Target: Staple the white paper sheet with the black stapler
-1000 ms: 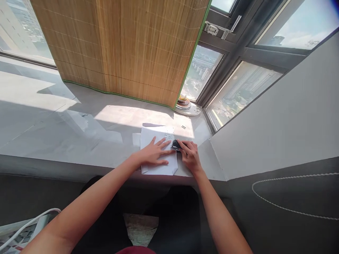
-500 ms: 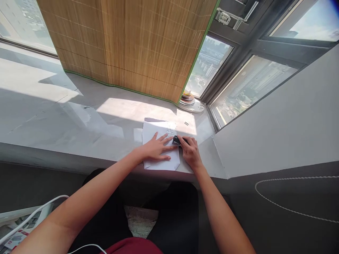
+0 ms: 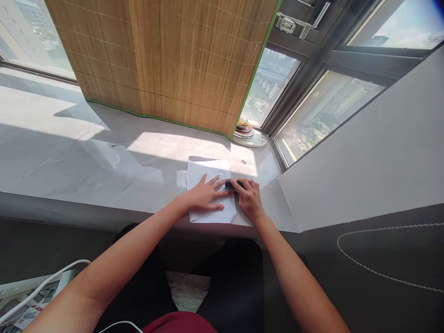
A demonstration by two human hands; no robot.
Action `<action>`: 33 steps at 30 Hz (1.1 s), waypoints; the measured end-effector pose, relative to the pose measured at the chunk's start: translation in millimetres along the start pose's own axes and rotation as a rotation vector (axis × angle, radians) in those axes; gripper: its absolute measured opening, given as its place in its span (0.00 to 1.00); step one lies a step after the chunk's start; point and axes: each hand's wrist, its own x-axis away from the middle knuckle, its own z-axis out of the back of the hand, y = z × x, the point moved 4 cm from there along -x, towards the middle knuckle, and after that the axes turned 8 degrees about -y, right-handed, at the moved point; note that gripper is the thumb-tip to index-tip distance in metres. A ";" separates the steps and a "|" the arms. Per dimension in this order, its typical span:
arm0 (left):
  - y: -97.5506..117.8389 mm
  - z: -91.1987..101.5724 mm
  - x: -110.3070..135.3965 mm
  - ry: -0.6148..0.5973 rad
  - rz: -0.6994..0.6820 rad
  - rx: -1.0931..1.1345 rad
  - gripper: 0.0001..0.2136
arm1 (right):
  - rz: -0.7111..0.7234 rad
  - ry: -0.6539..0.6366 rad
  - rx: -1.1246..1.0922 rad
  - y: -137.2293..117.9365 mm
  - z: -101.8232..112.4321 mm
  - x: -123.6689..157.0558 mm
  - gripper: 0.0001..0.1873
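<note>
The paper (image 3: 208,194) is a small stack of white sheets lying flat on the pale worktop (image 3: 104,157), close to its near edge and half in sun, half in shadow. Its near corners look slightly uneven, as if the sheets do not line up exactly. A patch of fine print or a small printed slip shows at its far right corner, too small to read.

The left hand (image 3: 204,196) lies flat on the paper, fingers spread, palm down; its grip is released, pressing and not grasping anything. The right hand (image 3: 249,198) sits just beside the paper's right edge, its grip clenched around a small black stapler (image 3: 231,185) whose front end sits at the paper's far right corner. Whether the stapler's mouth is over the sheets cannot be told.

A few tiny dark bits, perhaps loose staples (image 3: 243,162), lie on the worktop just beyond the paper.

At the far right of the worktop, by the window corner, a round plate (image 3: 258,141) carries a stack of smaller dishes (image 3: 244,129) with something yellow on top. A bamboo blind (image 3: 166,60) hangs down to the worktop behind.
</note>
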 end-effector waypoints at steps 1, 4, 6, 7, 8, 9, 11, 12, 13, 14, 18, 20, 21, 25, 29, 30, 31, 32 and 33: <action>0.1 0.4 -0.1 -0.002 -0.001 0.000 0.32 | -0.003 -0.010 0.018 -2.4 0.2 -1.0 0.31; -0.4 0.4 -0.4 -0.002 -0.006 -0.003 0.32 | -0.032 -0.027 0.071 -9.4 -0.2 -4.4 0.33; -1.2 -0.6 -0.7 -0.003 -0.002 -0.005 0.32 | -0.053 -0.026 0.071 -11.5 -1.4 -6.0 0.33; -1.7 -1.0 -0.7 -0.002 0.001 -0.006 0.32 | -0.063 -0.016 0.054 -11.3 -1.9 -6.2 0.33; -2.2 -1.4 -0.7 -0.001 0.004 -0.006 0.32 | -0.074 -0.001 0.032 -10.1 -2.4 -6.1 0.33; -2.8 -1.6 -0.7 -0.001 0.007 -0.006 0.32 | -0.093 0.021 0.008 -7.8 -2.5 -5.6 0.33; -4.1 -1.4 -0.6 -0.001 0.014 -0.007 0.32 | -0.160 0.083 -0.039 -0.9 -1.9 -3.8 0.33; -5.0 -1.1 -0.5 -0.002 0.019 -0.008 0.32 | -0.205 0.115 -0.062 3.2 -1.4 -2.8 0.33; -5.9 -0.9 -0.4 -0.005 0.022 -0.009 0.32 | -0.257 0.146 -0.084 7.4 -0.9 -1.8 0.32; -6.8 -0.9 -0.3 -0.009 0.026 -0.009 0.32 | -0.313 0.175 -0.108 11.6 -0.4 -0.9 0.32; -8.7 -2.1 -1.1 -0.011 0.054 0.008 0.38 | -0.511 0.277 -0.167 24.0 -0.2 0.9 0.27; -6.8 -2.9 -2.6 -0.017 0.063 0.008 0.40 | -0.561 0.322 -0.168 26.8 -1.1 1.2 0.27; -5.5 -2.6 -3.4 -0.023 0.064 0.003 0.41 | -0.577 0.336 -0.170 27.7 -1.9 1.4 0.27; -13.8 11.6 4.5 0.066 0.105 0.006 0.41 | -0.632 0.340 -0.228 30.8 -2.5 5.9 0.21; -72.0 36.0 51.3 0.295 0.408 -0.022 0.25 | -0.647 0.368 -0.280 24.3 8.1 10.0 0.17; -92.5 38.4 68.6 0.318 0.555 -0.052 0.24 | -0.633 0.395 -0.289 18.6 11.3 8.5 0.16; -112.6 38.4 86.3 0.322 0.714 -0.072 0.25 | -0.614 0.418 -0.306 10.8 13.2 5.0 0.15; -130.4 35.7 102.7 0.296 0.857 -0.068 0.27 | -0.593 0.425 -0.338 0.7 13.0 -0.6 0.14; -144.5 31.1 115.9 0.256 0.950 -0.047 0.29 | -0.578 0.412 -0.384 -11.2 10.4 -8.5 0.13</action>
